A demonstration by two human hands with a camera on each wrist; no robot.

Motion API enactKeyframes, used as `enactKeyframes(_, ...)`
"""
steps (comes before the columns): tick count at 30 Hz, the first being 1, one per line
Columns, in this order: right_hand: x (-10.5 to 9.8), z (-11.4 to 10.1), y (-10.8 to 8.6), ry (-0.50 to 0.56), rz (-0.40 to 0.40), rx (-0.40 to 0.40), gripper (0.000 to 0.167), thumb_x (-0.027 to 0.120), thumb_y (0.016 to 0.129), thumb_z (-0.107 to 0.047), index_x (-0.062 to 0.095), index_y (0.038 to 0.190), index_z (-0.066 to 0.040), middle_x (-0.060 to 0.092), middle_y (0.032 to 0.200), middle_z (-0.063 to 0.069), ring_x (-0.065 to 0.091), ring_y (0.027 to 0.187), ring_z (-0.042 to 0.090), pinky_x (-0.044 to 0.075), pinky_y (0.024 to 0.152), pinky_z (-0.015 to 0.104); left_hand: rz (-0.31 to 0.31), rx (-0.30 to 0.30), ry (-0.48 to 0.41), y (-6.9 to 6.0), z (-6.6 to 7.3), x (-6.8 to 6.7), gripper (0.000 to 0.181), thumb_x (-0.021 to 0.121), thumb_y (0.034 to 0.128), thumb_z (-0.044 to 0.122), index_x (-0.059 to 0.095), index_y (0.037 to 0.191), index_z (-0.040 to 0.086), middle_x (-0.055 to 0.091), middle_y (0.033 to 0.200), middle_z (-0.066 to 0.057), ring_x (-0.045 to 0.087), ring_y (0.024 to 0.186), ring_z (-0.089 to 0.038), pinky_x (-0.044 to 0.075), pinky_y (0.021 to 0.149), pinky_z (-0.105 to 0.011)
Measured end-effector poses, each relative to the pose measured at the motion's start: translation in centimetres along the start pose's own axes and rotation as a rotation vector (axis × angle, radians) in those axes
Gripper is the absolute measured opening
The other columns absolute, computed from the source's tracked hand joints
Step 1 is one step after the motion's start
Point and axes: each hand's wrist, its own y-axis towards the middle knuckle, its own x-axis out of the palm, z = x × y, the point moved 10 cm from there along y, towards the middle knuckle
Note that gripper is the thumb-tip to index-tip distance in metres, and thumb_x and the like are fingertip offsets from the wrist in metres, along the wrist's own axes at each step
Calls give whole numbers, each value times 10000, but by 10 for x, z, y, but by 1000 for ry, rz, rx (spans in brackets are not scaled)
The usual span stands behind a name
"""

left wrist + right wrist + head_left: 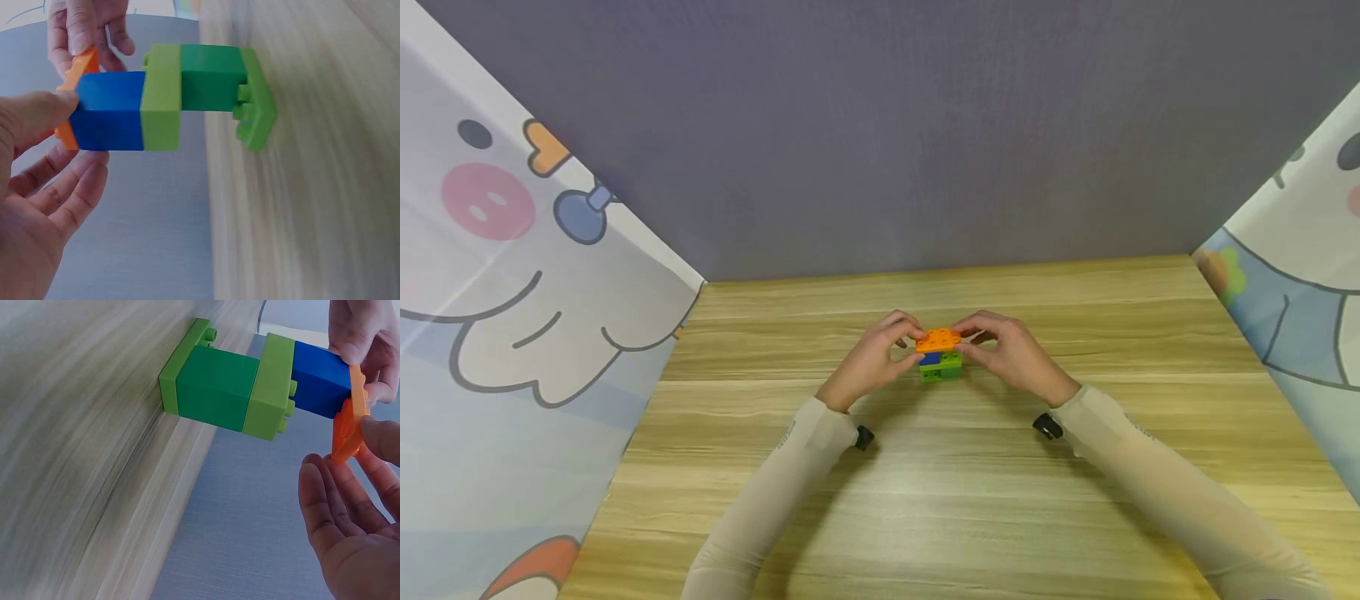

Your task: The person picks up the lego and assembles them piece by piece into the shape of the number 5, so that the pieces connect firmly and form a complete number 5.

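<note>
A stack of toy building blocks stands upright on the table. Its base is a light green plate (261,106); a dark green block (217,387) sits on one end of that. Above comes another light green block (161,106), then a blue block (109,112) set on one side. Topmost is an orange studded plate (938,340), which overhangs the blue block toward the right. With thumb and fingers, my left hand (868,358) holds the plate's left end, thumb by the blue block's upper edge. My right hand (1011,354) pinches the overhanging right end.
The wood-grain table (940,500) stretches around the stack. A grey wall panel (925,133) rises behind it. Cartoon-printed panels (625,292) flank the table on the left and right. Both forearms wear light sleeves with a small black piece (1047,426) near each wrist.
</note>
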Motion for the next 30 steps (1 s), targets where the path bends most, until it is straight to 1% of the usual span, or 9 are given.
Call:
enactKeyframes(6,0,1,0,-9,9,0,227,686,872,-123,668,1099,-109,629,1062,1,610,912,174,513,803,404,-20,-16,33,-1,-3,8,409,753,801,54,515,1131,94,529,1133,-21,551,992,-153,507,779,-290)
enactKeyframes(10,-1,2,0,-26,24,3,226,688,871,-118,668,1095,-104,629,1047,2,614,902,182,513,803,403,-12,-27,64,0,-6,13,466,744,811,56,476,1192,69,511,1174,-58,541,1011,-153,503,792,-287)
enactKeyframes(16,-4,2,1,-43,48,3,235,685,875,-130,666,1105,-91,634,1058,16,615,901,198,513,796,408,12,-49,92,0,-10,17,466,677,872,84,432,1267,55,489,1212,-75,531,1034,-163,488,811,-255)
enactKeyframes(20,-6,2,1,-52,59,10,296,672,885,-140,647,1177,-94,634,1099,32,618,903,205,521,754,402,20,-50,85,1,-10,16,446,626,906,108,409,1293,62,480,1223,-74,539,1009,-155,465,837,-219)
enactKeyframes(22,-7,1,1,-59,66,11,326,670,888,-145,635,1209,-101,635,1110,34,619,910,207,522,743,387,22,-58,72,1,-10,14,450,604,918,113,391,1312,63,474,1232,-77,540,1010,-156,461,850,-221)
enactKeyframes(25,-8,-2,0,-50,74,-2,358,677,882,-139,624,1234,-110,632,1126,37,619,934,225,521,761,372,23,-85,42,1,-10,12,463,571,936,121,361,1346,68,468,1243,-77,542,1021,-159,463,865,-243)
enactKeyframes(30,-9,-6,-1,-17,79,-22,464,717,848,-137,584,1292,-149,599,1211,14,602,1005,192,515,796,317,44,-133,-2,1,-10,3,462,520,967,156,338,1385,78,478,1243,-72,535,1016,-152,464,874,-289)
